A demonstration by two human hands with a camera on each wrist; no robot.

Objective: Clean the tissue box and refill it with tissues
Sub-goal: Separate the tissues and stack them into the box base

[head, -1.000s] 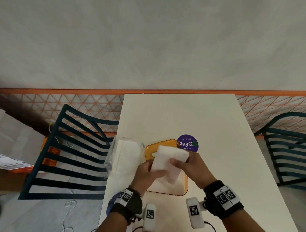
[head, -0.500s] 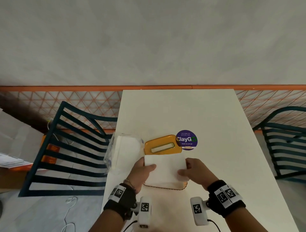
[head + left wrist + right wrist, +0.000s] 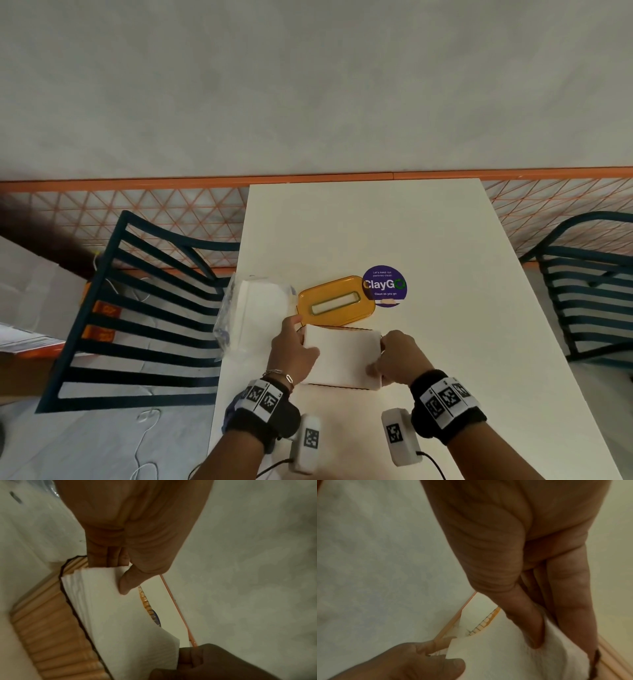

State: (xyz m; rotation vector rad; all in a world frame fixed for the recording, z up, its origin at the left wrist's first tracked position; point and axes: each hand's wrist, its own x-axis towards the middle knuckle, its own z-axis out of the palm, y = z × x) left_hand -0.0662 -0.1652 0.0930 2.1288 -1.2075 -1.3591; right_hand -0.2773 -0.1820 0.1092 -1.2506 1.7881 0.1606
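A stack of soft, matt white paper tissues [image 3: 342, 356] sits in a ribbed, wood-look box [image 3: 51, 635] with a dark rim. Beside it lie a glossy amber translucent plastic lid [image 3: 334, 301] and a crinkly clear plastic wrapper [image 3: 253, 308] — all on a smooth, matt cream table [image 3: 394, 233].

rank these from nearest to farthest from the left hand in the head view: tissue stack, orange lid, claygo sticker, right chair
1. tissue stack: held in the left hand itself, over the box.
2. orange lid: just beyond the hand, on the table.
3. ClayGo sticker: past the lid, further right.
4. right chair: off the table's right edge, farthest.
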